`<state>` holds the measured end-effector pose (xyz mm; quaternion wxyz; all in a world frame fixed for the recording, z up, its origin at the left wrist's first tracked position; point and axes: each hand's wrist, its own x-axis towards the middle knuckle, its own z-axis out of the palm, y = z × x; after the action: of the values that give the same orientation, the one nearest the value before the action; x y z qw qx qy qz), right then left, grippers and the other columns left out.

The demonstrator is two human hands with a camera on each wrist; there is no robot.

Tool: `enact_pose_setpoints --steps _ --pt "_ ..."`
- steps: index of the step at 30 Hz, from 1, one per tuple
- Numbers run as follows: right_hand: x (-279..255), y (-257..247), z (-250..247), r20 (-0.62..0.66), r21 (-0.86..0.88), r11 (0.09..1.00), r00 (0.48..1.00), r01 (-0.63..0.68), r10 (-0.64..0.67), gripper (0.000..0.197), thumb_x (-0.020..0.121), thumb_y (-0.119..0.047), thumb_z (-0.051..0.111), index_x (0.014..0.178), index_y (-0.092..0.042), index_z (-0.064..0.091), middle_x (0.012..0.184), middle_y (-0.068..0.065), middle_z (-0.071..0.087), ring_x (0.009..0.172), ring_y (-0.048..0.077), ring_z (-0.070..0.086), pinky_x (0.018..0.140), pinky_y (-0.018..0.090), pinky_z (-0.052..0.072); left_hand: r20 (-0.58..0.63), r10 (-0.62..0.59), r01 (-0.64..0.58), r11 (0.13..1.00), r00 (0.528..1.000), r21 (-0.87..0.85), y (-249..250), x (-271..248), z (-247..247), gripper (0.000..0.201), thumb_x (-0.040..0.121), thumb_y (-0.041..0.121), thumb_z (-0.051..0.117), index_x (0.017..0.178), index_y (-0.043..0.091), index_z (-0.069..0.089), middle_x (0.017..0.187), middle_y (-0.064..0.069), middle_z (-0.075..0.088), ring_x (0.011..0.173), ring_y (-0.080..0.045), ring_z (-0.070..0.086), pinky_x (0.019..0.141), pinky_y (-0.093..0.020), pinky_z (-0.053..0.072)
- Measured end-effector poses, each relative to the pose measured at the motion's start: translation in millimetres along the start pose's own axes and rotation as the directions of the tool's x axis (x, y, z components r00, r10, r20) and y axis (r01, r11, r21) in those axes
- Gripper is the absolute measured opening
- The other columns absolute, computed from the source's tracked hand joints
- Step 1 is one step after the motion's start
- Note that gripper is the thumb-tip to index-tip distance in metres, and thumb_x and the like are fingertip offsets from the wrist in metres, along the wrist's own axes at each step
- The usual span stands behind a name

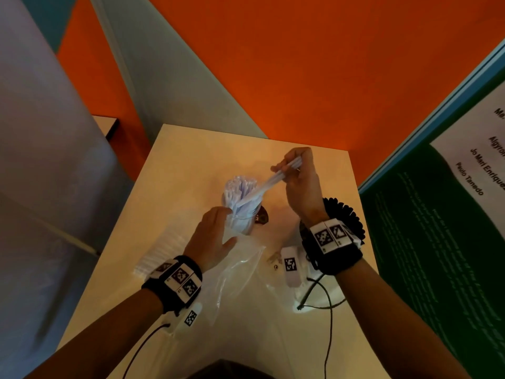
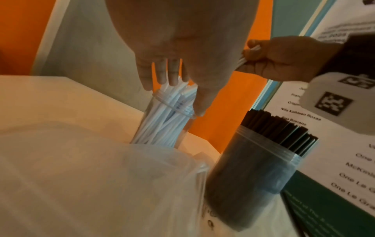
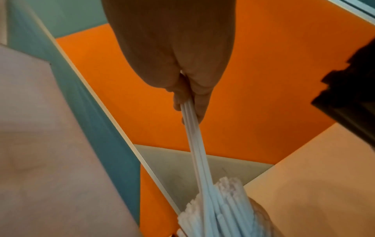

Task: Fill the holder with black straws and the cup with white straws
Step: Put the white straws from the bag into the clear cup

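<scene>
A clear cup (image 1: pixel 241 222) (image 2: pixel 162 128) packed with white straws (image 3: pixel 223 208) stands mid-table. My right hand (image 1: pixel 297 173) (image 2: pixel 280 59) (image 3: pixel 188 99) is raised above and to the right of it. It grips a few white straws (image 1: pixel 262 187) (image 3: pixel 194 144) whose lower ends are among those in the cup. My left hand (image 1: pixel 213 233) (image 2: pixel 168 72) is at the cup's near left side, with straight fingers touching the straw tops and the thumb against the rim. The clear holder (image 2: pixel 253 168), full of black straws (image 1: pixel 347 214) (image 2: pixel 284 126), stands to the right, partly behind my right wrist.
A crumpled clear plastic bag (image 1: pixel 240 269) lies in front of the cup. Loose white straws (image 1: pixel 161 253) lie at the table's left edge. A white tagged device (image 1: pixel 291 266) and cables (image 1: pixel 328 310) are near front right. A green poster board (image 1: pixel 437 242) borders the right side.
</scene>
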<state>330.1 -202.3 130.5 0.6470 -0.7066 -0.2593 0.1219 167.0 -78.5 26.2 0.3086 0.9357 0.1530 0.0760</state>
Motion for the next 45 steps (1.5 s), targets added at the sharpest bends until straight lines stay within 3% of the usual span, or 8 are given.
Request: enact_pose_setpoints --steps 9,14,21,23,30,34,38,45 --pt "-6 52 31 0.151 -0.45 0.874 0.98 0.185 -0.129 0.027 0.099 -0.002 0.039 0.124 -0.005 0.052 0.117 0.012 0.058 0.108 0.019 0.056 0.095 0.027 0.044 -0.066 0.041 -0.036 0.996 0.997 0.085 -9 8 3 0.05 0.08 0.025 0.073 0.119 0.004 0.049 0.121 -0.012 0.046 0.113 -0.03 0.044 0.09 -0.038 0.043" --pt "-22 102 38 0.418 -0.608 0.762 0.906 0.223 0.068 0.053 0.103 -0.031 0.037 0.151 -0.015 0.022 0.16 -0.003 0.006 0.146 0.011 -0.008 0.122 0.041 0.006 -0.059 -0.096 0.092 0.993 0.994 -0.077 -24 24 5 0.084 0.075 0.039 0.079 0.136 0.002 0.034 0.134 -0.015 0.038 0.123 -0.03 0.038 0.099 -0.039 0.04" --pt "-28 123 39 0.177 -0.137 0.958 0.946 -0.25 0.272 0.129 0.06 -0.064 0.076 0.149 -0.037 -0.013 0.15 -0.04 -0.006 0.139 -0.018 0.006 0.112 0.013 0.027 0.226 -0.226 0.289 0.908 0.948 -0.303 -40 65 -5 0.138 0.049 0.065 0.079 0.151 0.026 -0.006 0.159 0.005 -0.001 0.145 -0.016 0.007 0.116 -0.043 0.021" --pt "-19 131 41 0.205 -0.225 0.923 0.911 -0.312 0.358 0.134 0.054 -0.066 0.078 0.149 -0.037 -0.012 0.157 -0.022 -0.013 0.146 0.0 -0.007 0.12 0.036 0.018 0.302 -0.198 0.295 0.9 0.932 -0.321 -41 79 -8 0.141 0.05 0.057 0.083 0.151 0.027 -0.011 0.159 0.005 -0.007 0.146 -0.016 0.003 0.117 -0.044 0.018" --pt "16 134 60 0.243 -0.231 0.897 0.871 -0.376 0.428 0.123 0.06 -0.047 0.085 0.151 -0.034 0.004 0.161 -0.004 0.001 0.148 0.02 0.013 0.116 0.05 0.027 0.353 0.009 0.197 0.817 0.936 -0.543 -42 109 -6 0.111 0.066 0.013 0.086 0.147 0.021 0.012 0.148 -0.006 0.032 0.133 -0.02 0.04 0.108 -0.041 0.039" --pt "16 131 59 0.21 -0.031 0.945 0.922 -0.326 0.325 0.085 0.075 -0.038 0.078 0.144 -0.026 0.03 0.135 -0.005 0.052 0.122 0.013 0.055 0.099 0.033 0.049 0.266 0.008 0.177 0.726 0.964 -0.664 -49 112 -5 0.072 0.072 0.034 0.081 0.129 0.028 0.038 0.125 0.0 0.055 0.113 -0.013 0.059 0.092 -0.028 0.051" --pt "9 132 52 0.245 0.057 0.952 0.929 -0.299 0.277 0.085 0.07 -0.044 0.079 0.136 -0.019 0.033 0.13 -0.019 0.046 0.113 -0.012 0.053 0.086 0.008 0.047 0.297 0.002 0.217 0.677 0.955 -0.703 -59 112 -3 0.089 0.061 0.036 0.088 0.129 0.041 0.032 0.127 0.007 0.051 0.113 -0.006 0.057 0.089 -0.02 0.05" --pt "10 132 63 0.173 -0.048 0.93 0.914 -0.365 0.368 0.095 0.059 -0.065 0.077 0.139 -0.032 0.037 0.13 -0.003 0.059 0.12 0.013 0.057 0.102 0.041 0.047 0.254 -0.001 0.155 0.793 0.967 -0.59 -57 114 4 0.08 0.071 0.032 0.082 0.139 0.028 0.04 0.136 0.004 0.051 0.124 -0.012 0.051 0.099 -0.023 0.042"
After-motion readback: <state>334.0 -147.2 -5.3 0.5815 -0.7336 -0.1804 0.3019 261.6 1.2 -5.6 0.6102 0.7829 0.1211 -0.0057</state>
